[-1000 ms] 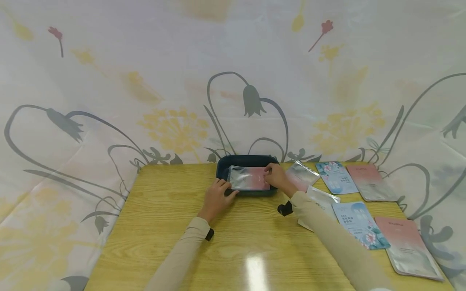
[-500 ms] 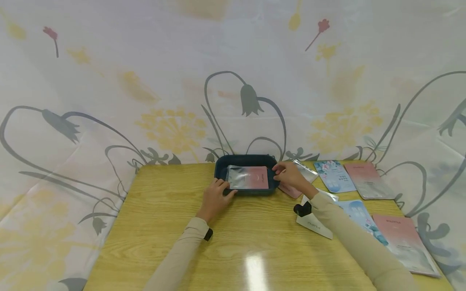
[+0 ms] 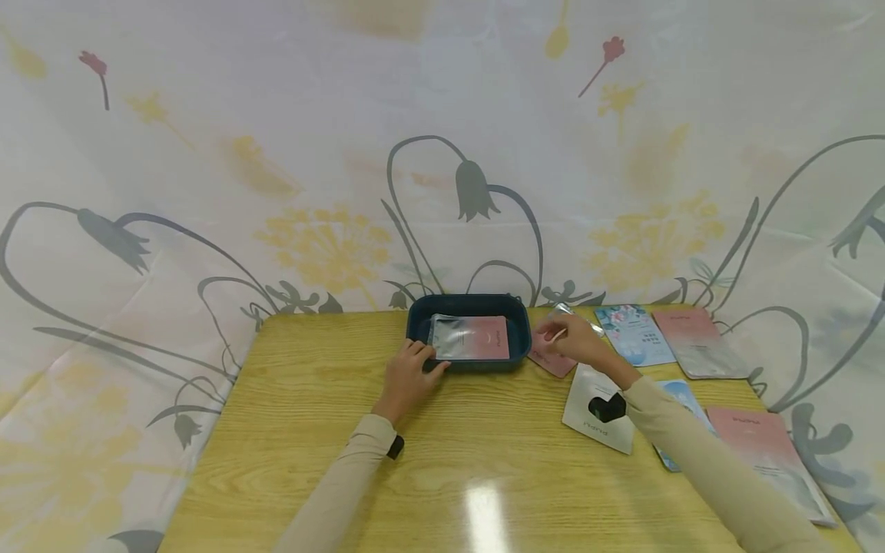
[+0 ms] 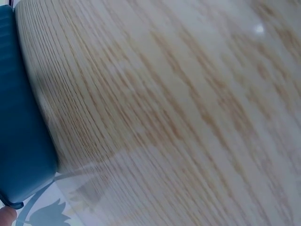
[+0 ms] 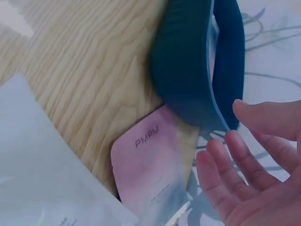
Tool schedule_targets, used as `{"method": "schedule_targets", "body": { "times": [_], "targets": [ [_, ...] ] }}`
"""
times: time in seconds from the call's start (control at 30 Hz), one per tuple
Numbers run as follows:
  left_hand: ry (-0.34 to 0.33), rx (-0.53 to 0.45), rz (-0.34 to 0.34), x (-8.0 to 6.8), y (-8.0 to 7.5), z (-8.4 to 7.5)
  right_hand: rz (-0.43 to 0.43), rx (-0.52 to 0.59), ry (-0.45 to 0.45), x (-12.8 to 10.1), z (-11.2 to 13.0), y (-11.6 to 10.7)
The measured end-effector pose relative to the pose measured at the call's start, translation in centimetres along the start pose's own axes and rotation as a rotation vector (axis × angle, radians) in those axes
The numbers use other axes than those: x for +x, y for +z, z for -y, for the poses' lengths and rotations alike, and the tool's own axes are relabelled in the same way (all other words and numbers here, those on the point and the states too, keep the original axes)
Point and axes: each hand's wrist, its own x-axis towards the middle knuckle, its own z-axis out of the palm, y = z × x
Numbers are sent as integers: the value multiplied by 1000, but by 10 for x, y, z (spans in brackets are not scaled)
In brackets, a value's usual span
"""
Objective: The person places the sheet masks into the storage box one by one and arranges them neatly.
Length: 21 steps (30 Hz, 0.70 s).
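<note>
Pink sachet lies on the bench just under the right hand, whose fingers are spread, holding nothing. Left hand grips the dark-blue tray, which holds another pink-and-silver sachet.

You see the blue tray sitting on the wooden table, with your fingertip beside it.
</note>
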Motion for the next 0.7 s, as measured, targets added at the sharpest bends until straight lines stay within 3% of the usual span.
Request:
{"method": "schedule_targets", "body": {
  "times": [0.2,0.7],
  "targets": [
    [4,4,-4,1,-1,0,38,-6,30,-12,4,-15],
    [-1,-9,1,0,-2,-2,65,-53,22,-31,-20,-38]
  ]
}}
